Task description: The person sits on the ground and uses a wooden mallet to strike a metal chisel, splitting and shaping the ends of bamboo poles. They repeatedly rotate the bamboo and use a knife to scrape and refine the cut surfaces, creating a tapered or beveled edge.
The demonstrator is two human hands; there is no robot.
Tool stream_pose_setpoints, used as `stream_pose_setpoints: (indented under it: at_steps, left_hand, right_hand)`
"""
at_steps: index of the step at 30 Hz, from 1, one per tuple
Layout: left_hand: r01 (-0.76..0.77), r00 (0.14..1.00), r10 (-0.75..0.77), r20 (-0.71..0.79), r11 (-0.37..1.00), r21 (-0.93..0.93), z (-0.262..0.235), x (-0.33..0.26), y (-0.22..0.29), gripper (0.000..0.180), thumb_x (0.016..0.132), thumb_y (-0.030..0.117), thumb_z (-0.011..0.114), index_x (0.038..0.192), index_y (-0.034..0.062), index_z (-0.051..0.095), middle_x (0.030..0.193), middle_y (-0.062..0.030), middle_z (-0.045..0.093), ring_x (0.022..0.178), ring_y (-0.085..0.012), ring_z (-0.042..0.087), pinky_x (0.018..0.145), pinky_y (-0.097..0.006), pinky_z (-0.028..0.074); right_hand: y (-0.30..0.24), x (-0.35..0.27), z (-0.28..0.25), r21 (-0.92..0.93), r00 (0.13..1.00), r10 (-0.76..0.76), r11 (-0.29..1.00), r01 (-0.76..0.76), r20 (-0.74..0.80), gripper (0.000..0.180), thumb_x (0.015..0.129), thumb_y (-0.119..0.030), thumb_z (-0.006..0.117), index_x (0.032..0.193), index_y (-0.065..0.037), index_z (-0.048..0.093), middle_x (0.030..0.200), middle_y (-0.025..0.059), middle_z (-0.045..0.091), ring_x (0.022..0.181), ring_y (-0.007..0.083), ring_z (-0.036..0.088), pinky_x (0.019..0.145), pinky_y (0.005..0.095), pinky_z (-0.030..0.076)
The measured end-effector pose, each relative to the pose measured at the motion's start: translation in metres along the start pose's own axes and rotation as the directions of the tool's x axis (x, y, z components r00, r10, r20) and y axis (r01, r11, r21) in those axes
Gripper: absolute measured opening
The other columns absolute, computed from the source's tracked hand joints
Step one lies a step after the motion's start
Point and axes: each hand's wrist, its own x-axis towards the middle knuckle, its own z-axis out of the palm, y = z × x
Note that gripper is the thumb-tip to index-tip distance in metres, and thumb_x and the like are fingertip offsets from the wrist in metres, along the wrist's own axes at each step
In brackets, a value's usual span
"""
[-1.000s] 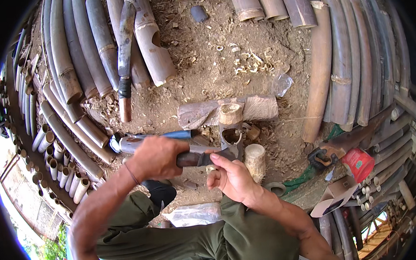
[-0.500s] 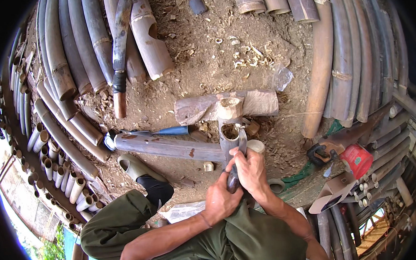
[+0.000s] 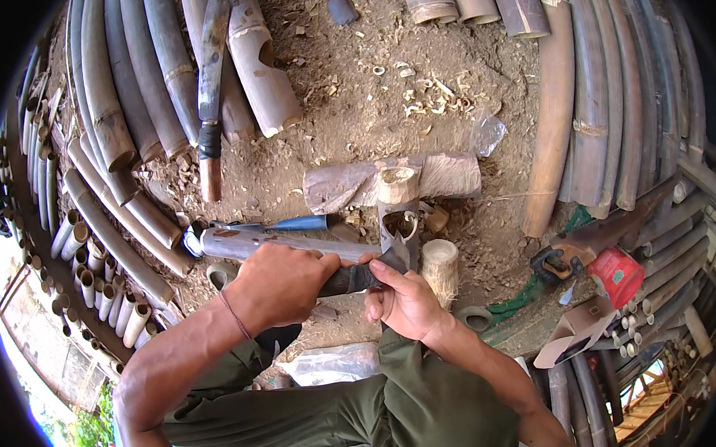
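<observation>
My left hand (image 3: 284,286) is wrapped round the dark handle of a short knife (image 3: 346,280), held sideways over the ground. My right hand (image 3: 409,300) pinches the knife's dark blade end, its thumb lying along it. Just beyond the blade, a bamboo tube (image 3: 397,187) with an open pale end has a rounded hole cut in its side, with a curled shaving at the hole. Its lower part is hidden behind my hands. Across the ground behind it lies a thick log (image 3: 336,187). Beside my right hand stands a pale, frayed wooden block (image 3: 440,266).
A long bamboo piece (image 3: 254,243) and a blue-handled tool (image 3: 297,224) lie beyond my left hand. A machete (image 3: 210,94) rests on bamboo poles at the far left. At the right are a saw (image 3: 574,253), a red container (image 3: 617,276), a cardboard box (image 3: 576,330) and stacked poles (image 3: 588,130).
My left hand has swung up and left, turning the knife from upright to sideways. My right hand has shifted down slightly, away from the hole, onto the blade end.
</observation>
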Motion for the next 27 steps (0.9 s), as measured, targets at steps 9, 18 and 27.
stream_pose_setpoints:
  at_steps: [9, 18, 27]
  left_hand:
    - [0.047, 0.964, -0.165, -0.207, 0.875, -0.481, 0.107, 0.019, 0.033, 0.041, 0.077, 0.019, 0.069, 0.110, 0.0064, 0.048, 0.087, -0.0203, 0.067, 0.081, -0.0414, 0.067, 0.072, -0.051, 0.054]
    - [0.122, 0.879, -0.462, -0.115, 0.450, -0.884, 0.147, 0.069, 0.116, 0.072, 0.078, 0.026, 0.070, 0.141, 0.0070, 0.040, 0.099, -0.0300, 0.067, 0.085, -0.0478, 0.066, 0.080, -0.054, 0.053]
    - [0.003, 0.837, -0.462, -0.294, 0.540, -0.841, 0.175, 0.047, 0.073, 0.069, 0.074, 0.026, 0.078, 0.139, 0.0216, 0.053, 0.102, -0.0178, 0.071, 0.092, -0.0354, 0.070, 0.085, -0.043, 0.055]
  right_hand:
    - [-0.012, -0.012, 0.006, -0.638, 0.934, -0.213, 0.770, -0.021, -0.288, 0.026, 0.101, -0.024, 0.055, 0.112, -0.001, 0.061, 0.096, 0.0098, 0.073, 0.059, 0.0098, 0.058, 0.051, 0.0252, 0.049]
    - [-0.012, -0.004, -0.010, -0.923, 0.751, -0.590, 0.380, -0.067, -0.297, 0.032, 0.102, -0.027, 0.051, 0.098, 0.002, 0.066, 0.066, 0.0061, 0.067, 0.056, 0.0112, 0.055, 0.056, 0.0298, 0.045]
    - [0.017, 0.000, -0.004, -0.934, 0.832, -0.529, 0.356, 0.038, -0.168, 0.034, 0.100, -0.029, 0.051, 0.095, 0.002, 0.064, 0.075, 0.0154, 0.070, 0.072, 0.0309, 0.070, 0.067, 0.0427, 0.055]
